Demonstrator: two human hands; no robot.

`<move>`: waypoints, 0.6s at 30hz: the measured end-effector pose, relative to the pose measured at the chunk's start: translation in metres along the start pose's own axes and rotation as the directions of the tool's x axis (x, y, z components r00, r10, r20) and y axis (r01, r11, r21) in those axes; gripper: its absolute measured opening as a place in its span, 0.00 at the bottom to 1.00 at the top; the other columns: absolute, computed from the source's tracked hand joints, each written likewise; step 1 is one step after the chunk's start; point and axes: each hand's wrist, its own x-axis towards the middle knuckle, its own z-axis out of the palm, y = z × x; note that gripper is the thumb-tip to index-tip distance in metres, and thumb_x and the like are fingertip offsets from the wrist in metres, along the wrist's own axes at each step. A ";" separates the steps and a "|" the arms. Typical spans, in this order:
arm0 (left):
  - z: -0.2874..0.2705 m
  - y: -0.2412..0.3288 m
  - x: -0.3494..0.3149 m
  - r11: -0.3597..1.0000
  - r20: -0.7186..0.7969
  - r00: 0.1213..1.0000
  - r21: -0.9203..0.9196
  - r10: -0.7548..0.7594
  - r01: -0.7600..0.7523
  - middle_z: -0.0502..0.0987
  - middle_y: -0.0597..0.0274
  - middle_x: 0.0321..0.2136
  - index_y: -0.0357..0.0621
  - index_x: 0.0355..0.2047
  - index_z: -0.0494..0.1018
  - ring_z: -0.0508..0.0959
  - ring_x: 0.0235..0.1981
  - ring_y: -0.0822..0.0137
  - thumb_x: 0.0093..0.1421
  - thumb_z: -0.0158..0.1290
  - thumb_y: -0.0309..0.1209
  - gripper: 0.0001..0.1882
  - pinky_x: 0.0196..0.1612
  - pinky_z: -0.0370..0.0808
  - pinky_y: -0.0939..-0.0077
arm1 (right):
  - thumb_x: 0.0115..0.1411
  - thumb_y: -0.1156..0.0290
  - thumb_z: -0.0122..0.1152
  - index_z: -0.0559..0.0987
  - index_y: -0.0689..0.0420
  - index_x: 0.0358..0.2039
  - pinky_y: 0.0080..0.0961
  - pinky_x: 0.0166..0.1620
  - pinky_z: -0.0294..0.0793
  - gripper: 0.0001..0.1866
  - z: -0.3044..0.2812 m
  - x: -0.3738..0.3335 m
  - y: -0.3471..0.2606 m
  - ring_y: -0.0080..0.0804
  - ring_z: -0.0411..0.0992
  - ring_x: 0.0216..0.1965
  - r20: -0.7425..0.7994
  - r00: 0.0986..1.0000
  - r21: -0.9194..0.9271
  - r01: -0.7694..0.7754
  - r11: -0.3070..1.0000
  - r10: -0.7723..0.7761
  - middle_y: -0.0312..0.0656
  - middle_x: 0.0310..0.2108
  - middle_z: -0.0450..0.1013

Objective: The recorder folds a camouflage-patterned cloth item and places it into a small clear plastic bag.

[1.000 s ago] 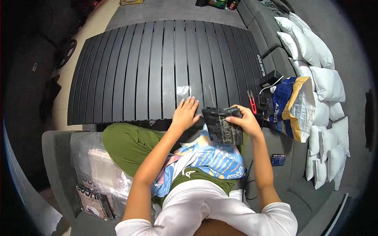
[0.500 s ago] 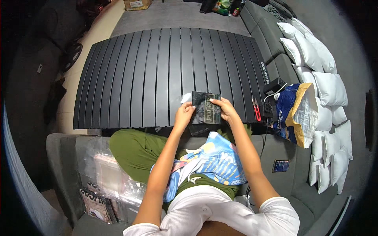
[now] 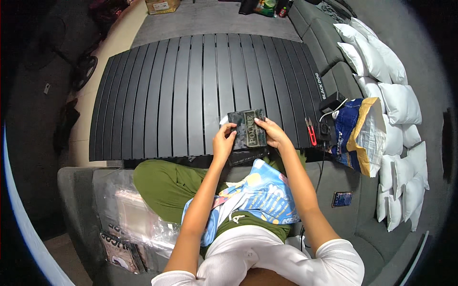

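A dark, rectangular camouflage-patterned piece (image 3: 244,136) with a lettered panel is held up at the near edge of the black slatted table (image 3: 176,95). Its surface looks glossy, and I cannot tell whether it is a patch, a pouch or a packet. My left hand (image 3: 223,141) pinches its left edge between thumb and fingers. On the other side, my right hand (image 3: 275,133) grips the right edge, its thumb lying on the front. Behind the left fingertips a small white and clear scrap (image 3: 224,120) shows. Below the piece, over my lap, is another dark flat item (image 3: 248,156), partly hidden.
Red-handled snips (image 3: 311,132) and a black power adapter (image 3: 332,102) lie at the table's right end. Beside them stands an open blue and yellow bag (image 3: 355,138). White pillows (image 3: 400,105) line the right. A phone (image 3: 341,199) and clear plastic packets (image 3: 136,212) rest on the sofa.
The camouflage piece has tilted slightly and its lettered front now faces up more fully. My left fingers have shifted along its left edge; the right hand keeps its grip.
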 end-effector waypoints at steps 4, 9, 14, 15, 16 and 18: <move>0.001 -0.002 -0.001 0.996 0.052 0.999 0.084 0.005 -0.009 0.79 0.62 0.29 0.44 0.35 0.76 0.79 0.33 0.68 0.55 0.50 0.27 0.08 0.37 0.72 0.76 | 0.52 0.73 0.60 0.73 0.61 0.38 0.30 0.39 0.76 0.13 -0.005 -0.002 0.004 0.30 0.74 0.34 0.058 0.996 -0.096 -0.056 0.994 0.062 0.40 0.34 0.74; -0.015 -0.010 0.005 0.994 0.052 0.998 -0.108 -0.018 0.024 0.75 0.50 0.39 0.38 0.35 0.70 0.75 0.43 0.58 0.54 0.44 0.24 0.08 0.44 0.70 0.73 | 0.47 0.76 0.59 0.74 0.63 0.35 0.31 0.38 0.76 0.12 0.002 -0.009 0.009 0.32 0.74 0.32 -0.010 1.000 -0.039 0.005 0.999 -0.006 0.42 0.31 0.74; -0.025 0.013 -0.009 0.830 0.412 0.875 0.372 0.253 -0.415 0.69 0.49 0.48 0.42 0.38 0.68 0.64 0.54 0.50 0.50 0.50 0.30 0.14 0.55 0.62 0.61 | 0.47 0.77 0.55 0.71 0.64 0.37 0.34 0.38 0.77 0.14 -0.049 -0.021 0.013 0.35 0.74 0.33 -0.178 0.976 0.041 0.139 0.989 -0.129 0.45 0.34 0.72; -0.026 0.017 -0.015 0.688 0.461 0.841 0.514 0.283 -0.512 0.67 0.49 0.50 0.44 0.40 0.69 0.63 0.55 0.50 0.50 0.52 0.32 0.16 0.55 0.62 0.60 | 0.47 0.77 0.53 0.70 0.65 0.39 0.36 0.40 0.76 0.16 -0.053 -0.030 0.010 0.37 0.74 0.35 -0.131 0.981 0.089 0.153 0.984 -0.140 0.47 0.36 0.72; -0.025 0.022 -0.020 0.512 0.516 0.803 0.623 0.298 -0.590 0.65 0.50 0.52 0.46 0.42 0.69 0.62 0.56 0.50 0.50 0.53 0.34 0.17 0.55 0.61 0.59 | 0.48 0.78 0.52 0.69 0.66 0.42 0.37 0.42 0.76 0.18 -0.058 -0.040 0.008 0.38 0.74 0.36 -0.086 0.984 0.139 0.165 0.976 -0.154 0.48 0.38 0.71; -0.019 0.020 -0.024 0.452 0.500 0.813 0.676 0.299 -0.582 0.65 0.54 0.53 0.47 0.43 0.70 0.62 0.55 0.53 0.49 0.54 0.36 0.19 0.55 0.60 0.57 | 0.49 0.78 0.49 0.68 0.65 0.45 0.41 0.45 0.74 0.20 -0.073 -0.057 0.009 0.41 0.73 0.40 0.027 0.988 0.319 0.134 0.938 -0.151 0.48 0.40 0.71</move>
